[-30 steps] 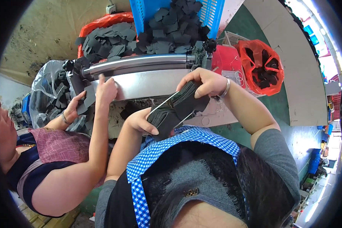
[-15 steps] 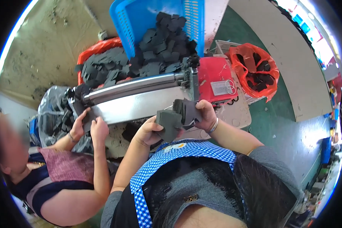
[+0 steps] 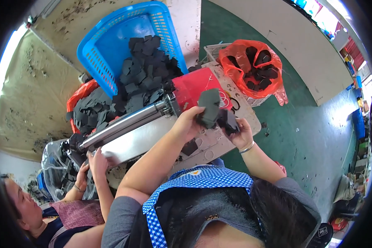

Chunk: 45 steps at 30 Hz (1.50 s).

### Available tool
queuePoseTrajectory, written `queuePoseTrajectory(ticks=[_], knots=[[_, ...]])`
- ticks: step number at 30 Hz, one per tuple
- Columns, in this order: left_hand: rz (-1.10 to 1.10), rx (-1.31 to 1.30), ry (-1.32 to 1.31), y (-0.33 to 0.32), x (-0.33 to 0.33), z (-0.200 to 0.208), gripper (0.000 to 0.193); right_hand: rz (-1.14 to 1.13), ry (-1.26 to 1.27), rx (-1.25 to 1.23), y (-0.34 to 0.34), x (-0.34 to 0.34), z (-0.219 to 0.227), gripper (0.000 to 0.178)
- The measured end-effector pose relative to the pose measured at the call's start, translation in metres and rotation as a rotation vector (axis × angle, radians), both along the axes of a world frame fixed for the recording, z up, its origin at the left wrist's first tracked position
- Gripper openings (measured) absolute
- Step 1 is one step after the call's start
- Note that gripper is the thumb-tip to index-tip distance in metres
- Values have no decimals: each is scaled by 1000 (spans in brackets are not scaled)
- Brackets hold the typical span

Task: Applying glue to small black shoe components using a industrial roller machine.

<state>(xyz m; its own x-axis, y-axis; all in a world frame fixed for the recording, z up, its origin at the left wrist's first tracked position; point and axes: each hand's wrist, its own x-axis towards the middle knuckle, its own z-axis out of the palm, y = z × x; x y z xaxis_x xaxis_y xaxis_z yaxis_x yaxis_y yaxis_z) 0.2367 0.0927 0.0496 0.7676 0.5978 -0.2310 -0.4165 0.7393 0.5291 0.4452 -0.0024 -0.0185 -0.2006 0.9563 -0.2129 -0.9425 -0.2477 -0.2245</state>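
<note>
Two hands (image 3: 191, 120) (image 3: 242, 134) gripping dark stacks (image 3: 210, 106), printed motif (image 3: 197, 172), blue-checked apron (image 3: 231, 177)

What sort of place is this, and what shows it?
Probably a small factory workshop: the left hand holds a stack of dark flat pieces, a blue basket is heaped with similar pieces, and a long metal roller lies in front of it.

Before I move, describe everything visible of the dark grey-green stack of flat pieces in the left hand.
The dark grey-green stack, matte and angular, looks like foam or rubber. It's held over the pale tabletop, left edge gripped by the left hand; the black bundle in the right hand sits beside it, contact unclear.
</note>
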Motion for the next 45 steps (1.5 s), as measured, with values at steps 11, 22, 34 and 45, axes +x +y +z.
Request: queuePoseTrajectory(ticks=[11, 22, 34, 45], knots=[[276, 1549, 1618, 49, 86, -37, 43, -228, -143, -231, -47, 39, -21, 40], [634, 1929, 1344, 33, 47, -8, 14, -246, -216, -1, 95, 16, 25, 39], [413, 674, 648, -68, -84, 5, 27, -304, -694, 422, 79, -87, 114, 37], [654, 71, 81, -104, -189, -10, 40, 838, -734, 261, 54, -216, 62, 26]])
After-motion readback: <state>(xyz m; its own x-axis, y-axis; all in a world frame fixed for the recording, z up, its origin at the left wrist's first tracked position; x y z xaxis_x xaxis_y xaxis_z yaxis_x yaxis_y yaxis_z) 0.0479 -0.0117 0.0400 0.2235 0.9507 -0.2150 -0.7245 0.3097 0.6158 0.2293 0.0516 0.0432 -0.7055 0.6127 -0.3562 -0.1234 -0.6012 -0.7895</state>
